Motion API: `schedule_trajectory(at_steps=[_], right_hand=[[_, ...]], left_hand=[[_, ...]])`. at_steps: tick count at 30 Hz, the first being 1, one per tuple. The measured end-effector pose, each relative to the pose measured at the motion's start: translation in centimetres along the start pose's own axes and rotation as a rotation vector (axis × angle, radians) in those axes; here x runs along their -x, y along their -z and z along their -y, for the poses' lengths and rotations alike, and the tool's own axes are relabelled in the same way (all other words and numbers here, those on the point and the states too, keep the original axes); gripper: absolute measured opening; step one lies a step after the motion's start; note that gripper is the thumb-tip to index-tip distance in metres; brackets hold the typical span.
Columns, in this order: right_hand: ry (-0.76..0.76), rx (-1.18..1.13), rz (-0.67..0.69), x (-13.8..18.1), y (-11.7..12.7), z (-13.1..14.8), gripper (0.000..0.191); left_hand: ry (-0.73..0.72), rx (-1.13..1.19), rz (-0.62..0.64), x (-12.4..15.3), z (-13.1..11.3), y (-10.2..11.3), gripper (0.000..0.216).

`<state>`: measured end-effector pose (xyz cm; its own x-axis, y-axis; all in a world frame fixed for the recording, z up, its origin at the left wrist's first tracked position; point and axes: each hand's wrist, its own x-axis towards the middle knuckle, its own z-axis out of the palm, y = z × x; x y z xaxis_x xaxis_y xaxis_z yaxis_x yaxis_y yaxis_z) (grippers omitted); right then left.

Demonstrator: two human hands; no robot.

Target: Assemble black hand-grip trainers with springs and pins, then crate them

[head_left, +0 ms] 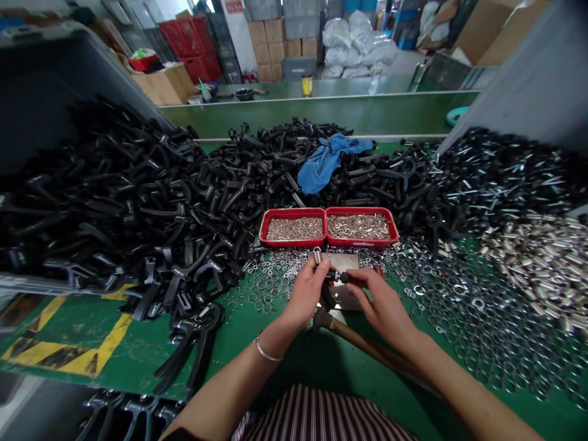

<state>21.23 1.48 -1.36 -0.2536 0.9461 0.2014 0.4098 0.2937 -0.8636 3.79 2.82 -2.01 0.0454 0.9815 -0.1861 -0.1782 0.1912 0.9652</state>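
My left hand and my right hand meet over a small metal block on the green table. Together they pinch a small black plastic part, with a little metal spring sticking up above my left fingers. Both hands have their fingers closed on the part. A wooden-handled hammer lies on the table under my right wrist. A thin bracelet sits on my left wrist.
Two red trays of small metal bits stand just beyond my hands. A big heap of black plastic handles fills the left and back, with a blue cloth on it. Metal rings and pins lie scattered right.
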Motion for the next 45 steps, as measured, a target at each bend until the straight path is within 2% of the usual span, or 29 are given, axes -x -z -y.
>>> schedule_trajectory(at_steps=[2, 4, 6, 9, 11, 13, 14, 16, 18, 19, 22, 23, 24, 27, 28, 30, 32, 33, 36, 37, 38, 40, 41, 42, 45], right_hand=[[0.107, 0.031, 0.113, -0.5, 0.7, 0.0, 0.018], [0.110, -0.013, 0.164, -0.9, 1.0, 0.2, 0.016], [-0.033, -0.169, 0.175, -1.1, 0.6, 0.5, 0.015], [-0.329, -0.549, 0.235, -1.3, -0.7, 0.9, 0.025], [-0.392, -0.633, 0.239, -1.4, -1.4, 1.1, 0.030], [-0.387, -0.575, 0.203, -1.4, -1.9, 1.0, 0.034], [-0.408, -0.566, 0.230, -1.5, -2.0, 0.8, 0.036], [-0.513, -0.615, 0.407, -1.5, -2.0, 0.4, 0.049], [-0.581, -0.607, 0.577, -1.5, -1.8, 0.1, 0.063], [-0.555, -0.532, 0.573, -1.5, -1.7, 0.0, 0.063], [-0.318, -0.204, 0.279, -1.5, -1.6, 0.1, 0.049], [-0.269, -0.160, 0.231, -1.4, -1.6, 0.2, 0.047], [-0.265, -0.174, 0.244, -1.4, -1.6, 0.3, 0.048], [-0.396, -0.370, 0.526, -1.4, -1.8, 0.4, 0.066], [-0.406, -0.381, 0.548, -1.4, -1.8, 0.4, 0.066], [-0.327, -0.273, 0.400, -1.5, -1.8, 0.3, 0.052], [-0.253, -0.179, 0.241, -1.5, -1.8, 0.2, 0.044], [-0.263, -0.203, 0.258, -1.5, -1.8, 0.1, 0.047], [-0.385, -0.405, 0.583, -1.5, -1.5, 0.1, 0.067], [-0.386, -0.404, 0.620, -1.4, -1.4, 0.1, 0.067], [-0.357, -0.344, 0.578, -1.4, -1.3, 0.2, 0.062], [-0.252, -0.157, 0.376, -1.3, -1.1, 0.3, 0.047], [-0.219, -0.108, 0.317, -1.2, -1.1, 0.3, 0.043], [-0.219, -0.117, 0.335, -1.1, -1.0, 0.3, 0.042], [-0.317, -0.309, 0.595, -0.8, -1.1, 0.4, 0.053]], left_hand=[[-0.007, -0.044, 0.022, 0.1, -0.4, 0.2, 0.034], [-0.041, -0.143, 0.010, 0.2, -1.0, 0.3, 0.030], [-0.105, -0.283, -0.027, 0.3, -1.4, 0.3, 0.027], [-0.194, -0.448, -0.053, 0.1, -1.7, 0.4, 0.025], [-0.251, -0.534, -0.070, -0.2, -1.5, 0.6, 0.026], [-0.327, -0.622, -0.079, -0.5, -1.2, 1.0, 0.025], [-0.370, -0.662, -0.060, -0.6, -1.1, 1.3, 0.024], [-0.440, -0.718, 0.032, -0.8, -0.9, 1.8, 0.023], [-0.448, -0.747, 0.127, -0.9, -0.8, 2.2, 0.024], [-0.421, -0.746, 0.141, -0.9, -0.7, 2.3, 0.025], [-0.322, -0.634, 0.076, -0.8, -0.6, 2.4, 0.026], [-0.326, -0.578, 0.061, -0.7, -0.6, 2.3, 0.025], [-0.358, -0.535, 0.065, -0.6, -0.7, 2.3, 0.023], [-0.528, -0.537, 0.161, -0.4, -0.7, 2.2, 0.018], [-0.561, -0.562, 0.182, -0.4, -0.7, 2.2, 0.017], [-0.531, -0.575, 0.162, -0.4, -0.4, 2.2, 0.017], [-0.462, -0.539, 0.074, -0.3, 0.0, 2.1, 0.021], [-0.452, -0.530, 0.039, -0.2, 0.2, 2.0, 0.022], [-0.551, -0.589, 0.075, 0.0, 0.3, 1.8, 0.020], [-0.577, -0.614, 0.090, 0.0, 0.4, 1.8, 0.019], [-0.572, -0.625, 0.086, 0.0, 0.4, 1.7, 0.019], [-0.520, -0.611, 0.007, 0.0, 0.4, 1.8, 0.021], [-0.512, -0.604, -0.033, 0.1, 0.5, 1.8, 0.022], [-0.529, -0.607, -0.047, 0.1, 0.6, 1.9, 0.022], [-0.664, -0.656, 0.047, 0.4, 0.7, 2.1, 0.019]])
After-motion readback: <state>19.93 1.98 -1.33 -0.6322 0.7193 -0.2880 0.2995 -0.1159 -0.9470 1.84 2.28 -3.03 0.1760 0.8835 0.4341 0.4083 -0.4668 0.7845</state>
